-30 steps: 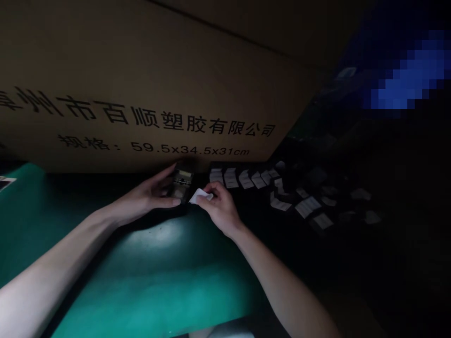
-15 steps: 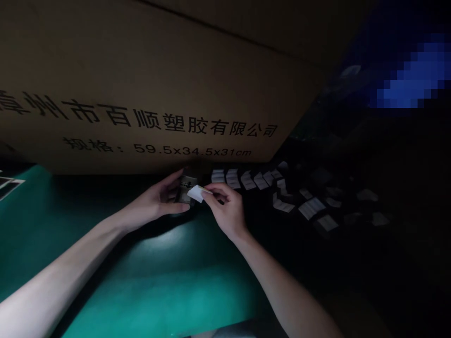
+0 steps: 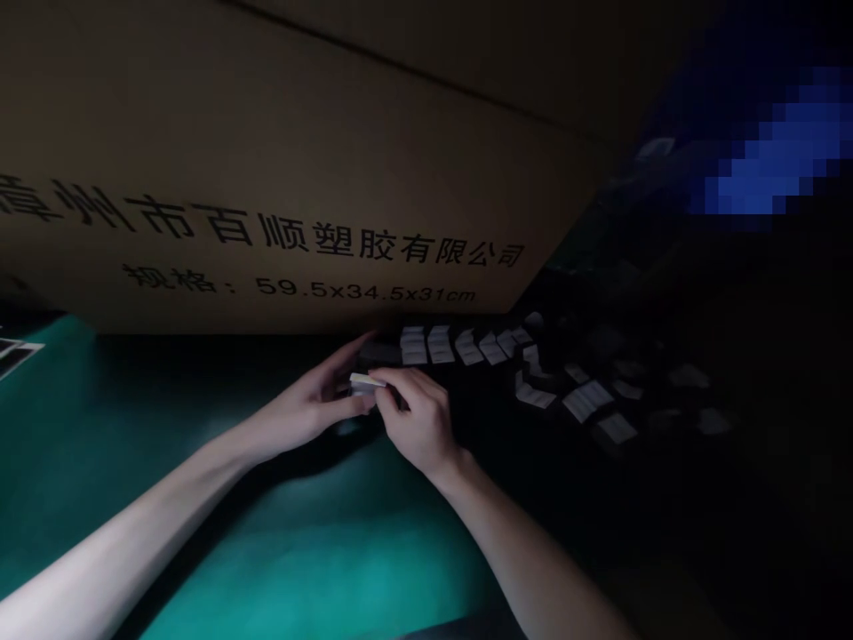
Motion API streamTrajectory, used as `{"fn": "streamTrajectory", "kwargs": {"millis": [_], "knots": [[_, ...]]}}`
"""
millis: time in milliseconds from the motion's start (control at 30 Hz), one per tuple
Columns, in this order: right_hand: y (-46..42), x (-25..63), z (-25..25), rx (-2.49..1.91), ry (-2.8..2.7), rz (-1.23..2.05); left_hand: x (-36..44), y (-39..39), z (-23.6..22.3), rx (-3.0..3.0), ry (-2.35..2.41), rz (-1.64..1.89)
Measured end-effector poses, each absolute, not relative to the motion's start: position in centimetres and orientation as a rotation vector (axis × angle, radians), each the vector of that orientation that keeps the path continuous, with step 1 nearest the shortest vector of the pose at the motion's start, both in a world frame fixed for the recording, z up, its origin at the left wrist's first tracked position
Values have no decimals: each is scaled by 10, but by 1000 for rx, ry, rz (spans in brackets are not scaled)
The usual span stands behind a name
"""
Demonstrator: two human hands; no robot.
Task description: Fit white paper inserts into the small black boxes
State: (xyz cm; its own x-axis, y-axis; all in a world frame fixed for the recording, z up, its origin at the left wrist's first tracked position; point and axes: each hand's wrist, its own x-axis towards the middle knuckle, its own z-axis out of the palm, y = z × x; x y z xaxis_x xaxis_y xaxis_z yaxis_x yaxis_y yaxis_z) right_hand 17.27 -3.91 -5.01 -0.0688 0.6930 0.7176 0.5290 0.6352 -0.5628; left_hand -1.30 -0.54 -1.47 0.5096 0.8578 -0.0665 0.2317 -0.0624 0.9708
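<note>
My left hand (image 3: 313, 404) and my right hand (image 3: 417, 420) meet in front of a large cardboard carton (image 3: 267, 178). Between them sits a small white-topped packet (image 3: 365, 383), held by the fingers of both hands. Its lower part is hidden behind my fingers, so I cannot tell what lies under the white paper. My right fingers press over its right end, and my left fingers wrap it from the left and below.
Several small white paper slips (image 3: 470, 348) lie in rows and loose on a dark surface (image 3: 553, 462) to the right. A green mat (image 3: 286, 551) lies under my forearms. Papers (image 3: 13, 354) sit at the far left edge. A pixelated blue patch (image 3: 766, 164) covers the upper right.
My hands have closed together. The white slip now lies flat on the packet, and the dark object held earlier by my left hand no longer shows.
</note>
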Motion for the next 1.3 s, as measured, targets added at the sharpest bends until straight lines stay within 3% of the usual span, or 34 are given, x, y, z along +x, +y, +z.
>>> {"fn": "streamTrajectory", "kwargs": {"millis": [1300], "knots": [[-45,177,-49,-997,-2093,136,-7,-2,-19,1610,1265,882]]}}
